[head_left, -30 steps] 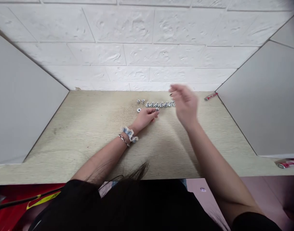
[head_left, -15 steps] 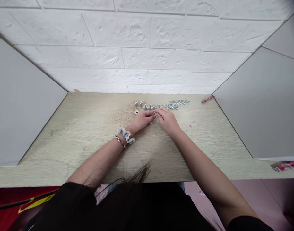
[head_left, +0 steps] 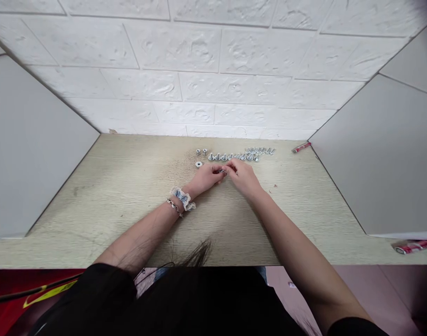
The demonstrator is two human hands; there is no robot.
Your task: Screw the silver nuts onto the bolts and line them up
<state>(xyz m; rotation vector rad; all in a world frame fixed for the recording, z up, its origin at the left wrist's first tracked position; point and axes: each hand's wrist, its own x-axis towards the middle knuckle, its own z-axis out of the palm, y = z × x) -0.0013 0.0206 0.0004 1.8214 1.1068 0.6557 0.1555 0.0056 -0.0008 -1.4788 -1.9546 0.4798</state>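
My left hand (head_left: 207, 178) and right hand (head_left: 244, 176) meet fingertip to fingertip low over the desk (head_left: 129, 196), pinched together on one small metal piece (head_left: 222, 171), so each steadies the other's side of it. It is too small to say whether it is a screw or a nut. Both hands are narrow, fingers curled in. Just beyond them runs the row of fasteners (head_left: 234, 156), lined up along the wall side so I can reach each one. A lone washer (head_left: 198, 164) lies just left of my left fingers, apart from the row. A red pen (head_left: 301, 147) sits well off to the right.
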